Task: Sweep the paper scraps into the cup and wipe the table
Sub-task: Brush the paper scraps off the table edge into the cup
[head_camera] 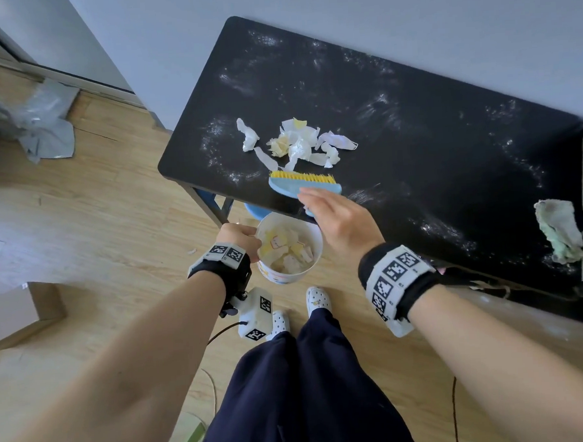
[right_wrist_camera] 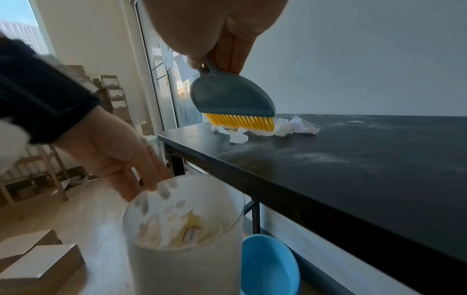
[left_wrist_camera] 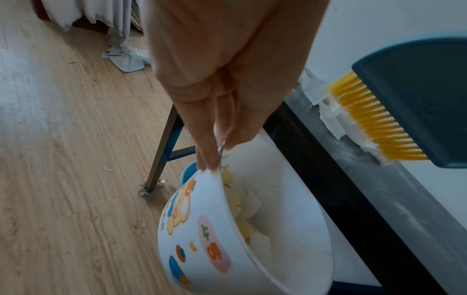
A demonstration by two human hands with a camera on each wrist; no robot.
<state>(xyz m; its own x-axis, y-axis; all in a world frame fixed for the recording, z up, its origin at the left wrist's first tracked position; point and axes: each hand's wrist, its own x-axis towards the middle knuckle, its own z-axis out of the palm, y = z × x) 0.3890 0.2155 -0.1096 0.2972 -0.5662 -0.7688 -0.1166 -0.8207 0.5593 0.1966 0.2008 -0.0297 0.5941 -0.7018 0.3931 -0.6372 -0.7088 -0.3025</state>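
Note:
A pile of white and yellow paper scraps (head_camera: 296, 143) lies on the black table (head_camera: 431, 152), which is streaked with white dust. My right hand (head_camera: 337, 218) grips the handle of a blue brush (head_camera: 303, 184) with yellow bristles (right_wrist_camera: 240, 121), set just in front of the scraps (right_wrist_camera: 285, 127). My left hand (head_camera: 240, 238) pinches the rim of a white printed cup (head_camera: 290, 251) and holds it below the table's front edge. The cup (left_wrist_camera: 215, 229) holds several scraps. The brush (left_wrist_camera: 414, 103) hangs above it to the right.
A crumpled rag (head_camera: 559, 230) lies on the table's right front corner. A blue basin (right_wrist_camera: 270, 265) sits on the wooden floor under the table. Cardboard boxes (head_camera: 21, 312) stand at the left. A grey plastic bag (head_camera: 45, 129) lies by the wall. My feet (head_camera: 316, 299) are below the cup.

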